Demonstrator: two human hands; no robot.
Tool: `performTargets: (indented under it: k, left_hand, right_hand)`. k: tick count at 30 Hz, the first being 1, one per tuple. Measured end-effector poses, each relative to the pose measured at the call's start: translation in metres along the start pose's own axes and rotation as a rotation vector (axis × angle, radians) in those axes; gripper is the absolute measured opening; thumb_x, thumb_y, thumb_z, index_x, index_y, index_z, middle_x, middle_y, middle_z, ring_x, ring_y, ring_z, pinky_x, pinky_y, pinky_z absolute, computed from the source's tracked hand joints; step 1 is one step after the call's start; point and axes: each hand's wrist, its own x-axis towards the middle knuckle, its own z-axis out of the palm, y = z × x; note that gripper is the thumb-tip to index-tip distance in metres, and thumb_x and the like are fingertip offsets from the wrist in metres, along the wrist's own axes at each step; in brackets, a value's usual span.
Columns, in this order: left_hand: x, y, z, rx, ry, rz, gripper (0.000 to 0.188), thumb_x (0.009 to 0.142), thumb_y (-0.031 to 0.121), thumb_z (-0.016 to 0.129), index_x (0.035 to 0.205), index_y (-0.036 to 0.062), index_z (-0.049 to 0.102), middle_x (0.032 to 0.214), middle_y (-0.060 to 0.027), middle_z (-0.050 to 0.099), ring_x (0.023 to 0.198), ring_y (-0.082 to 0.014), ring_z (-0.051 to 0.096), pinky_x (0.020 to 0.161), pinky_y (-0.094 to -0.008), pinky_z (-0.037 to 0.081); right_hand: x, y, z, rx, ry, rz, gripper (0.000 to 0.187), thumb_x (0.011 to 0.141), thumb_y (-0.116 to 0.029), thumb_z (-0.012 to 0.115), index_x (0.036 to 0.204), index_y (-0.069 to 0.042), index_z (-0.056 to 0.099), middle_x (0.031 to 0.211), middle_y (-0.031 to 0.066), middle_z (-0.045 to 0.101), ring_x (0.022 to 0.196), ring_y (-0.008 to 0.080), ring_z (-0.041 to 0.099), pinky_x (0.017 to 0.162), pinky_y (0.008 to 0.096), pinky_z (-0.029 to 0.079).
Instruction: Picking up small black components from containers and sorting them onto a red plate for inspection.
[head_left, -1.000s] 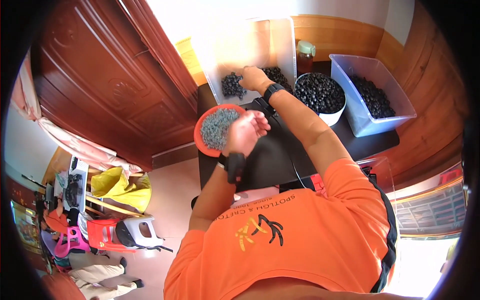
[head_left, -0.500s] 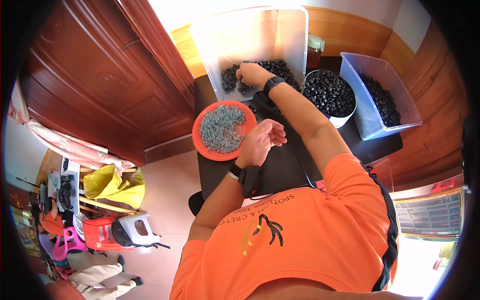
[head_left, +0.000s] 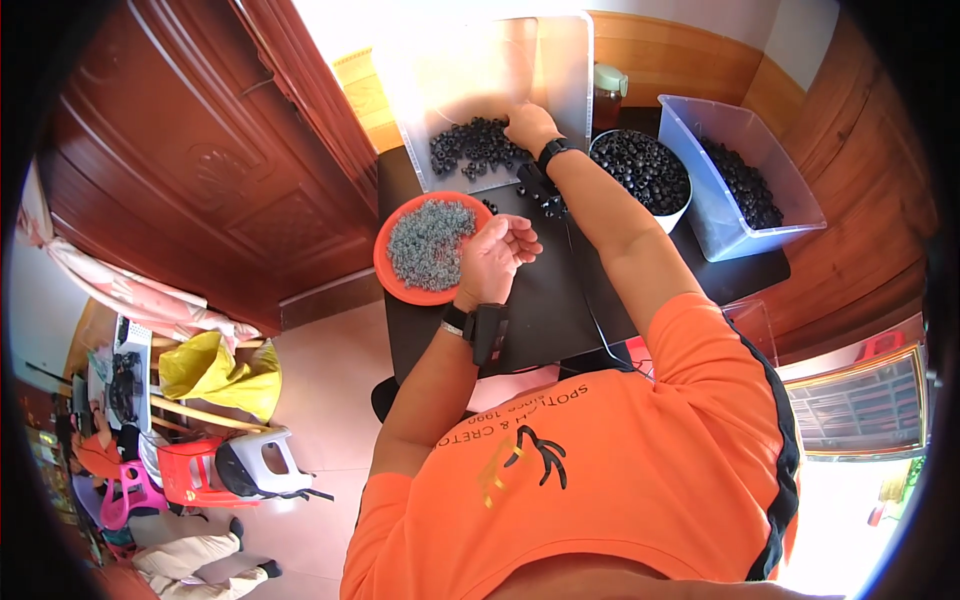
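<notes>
My right hand (head_left: 533, 127) reaches into a translucent plastic bin (head_left: 408, 130) at the back of the dark table. It touches a heap of small black ring-like pieces (head_left: 470, 145); its fingers are bent together, and whatever lies under the fingertips is hidden. Beside an orange-red round dish (head_left: 384, 265), my left hand (head_left: 490, 258) hovers with the palm turned inward and the fingers loosely curved apart. Nothing shows in it. Small greyish, shiny pieces (head_left: 428, 245) fill much of the dish. A few black pieces (head_left: 548, 204) lie below my right wrist.
A white bucket of black pieces (head_left: 680, 212) and a bluish clear bin (head_left: 735, 247) stand on the right of the table (head_left: 540, 320). Behind the bucket is a jar with a pale green lid (head_left: 610, 85). A cable (head_left: 590, 300) crosses the table. Stools (head_left: 270, 465) and another person's legs (head_left: 195, 555) are lower left.
My right hand has moved right and farther back within the bin. The left hand stays beside the dish in much the same pose. The whole view has shifted slightly.
</notes>
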Motion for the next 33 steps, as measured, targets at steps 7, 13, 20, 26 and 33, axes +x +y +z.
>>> performTargets:
  k: [7, 13, 20, 26, 33]
  left_hand:
    - [-0.002, 0.000, -0.002, -0.081, 0.042, 0.076, 0.032, 0.093, 0.028, 0.043, 0.099, -0.0004, 0.056, 0.092, -0.0116, 0.060, 0.086, -0.0264, 0.058, 0.080, -0.0384, 0.045]
    - [-0.002, -0.003, 0.005, -0.054, 0.085, 0.052, 0.030, 0.092, 0.028, 0.044, 0.098, 0.0013, 0.056, 0.087, -0.0096, 0.060, 0.080, -0.0235, 0.060, 0.074, -0.0343, 0.045]
    - [-0.001, -0.003, 0.003, -0.072, 0.101, 0.053, 0.030, 0.093, 0.028, 0.043, 0.098, 0.0008, 0.056, 0.086, -0.0098, 0.060, 0.079, -0.0239, 0.060, 0.074, -0.0347, 0.046]
    - [0.002, -0.003, -0.006, -0.094, 0.055, 0.049, 0.032, 0.092, 0.028, 0.045, 0.099, -0.0012, 0.056, 0.091, -0.0129, 0.060, 0.085, -0.0276, 0.058, 0.079, -0.0399, 0.045]
    - [0.001, -0.005, -0.004, -0.056, 0.041, 0.032, 0.032, 0.093, 0.028, 0.043, 0.099, -0.0010, 0.056, 0.092, -0.0127, 0.060, 0.085, -0.0272, 0.058, 0.079, -0.0399, 0.045]
  right_hand:
    - [0.009, -0.030, -0.013, 0.088, -0.010, -0.188, 0.030, 0.080, -0.013, 0.053, 0.107, -0.011, 0.066, 0.111, 0.0184, 0.062, 0.104, 0.0312, 0.060, 0.090, 0.0390, 0.048]
    - [0.017, -0.056, -0.002, 0.024, -0.143, -0.358, 0.028, 0.078, -0.012, 0.053, 0.102, -0.012, 0.068, 0.107, 0.0145, 0.065, 0.100, 0.0325, 0.062, 0.086, 0.0408, 0.050]
    - [0.013, -0.051, 0.013, 0.023, -0.238, -0.287, 0.021, 0.079, -0.010, 0.053, 0.091, -0.009, 0.070, 0.100, 0.0146, 0.066, 0.095, 0.0323, 0.063, 0.082, 0.0408, 0.051]
    - [0.013, -0.023, 0.007, 0.098, -0.049, -0.217, 0.025, 0.075, -0.010, 0.056, 0.096, -0.014, 0.069, 0.100, 0.0123, 0.067, 0.093, 0.0296, 0.063, 0.083, 0.0385, 0.049]
    - [-0.014, -0.036, -0.024, 0.065, -0.342, -0.384, 0.032, 0.069, -0.012, 0.065, 0.101, -0.013, 0.068, 0.097, 0.0113, 0.068, 0.091, 0.0306, 0.063, 0.081, 0.0387, 0.049]
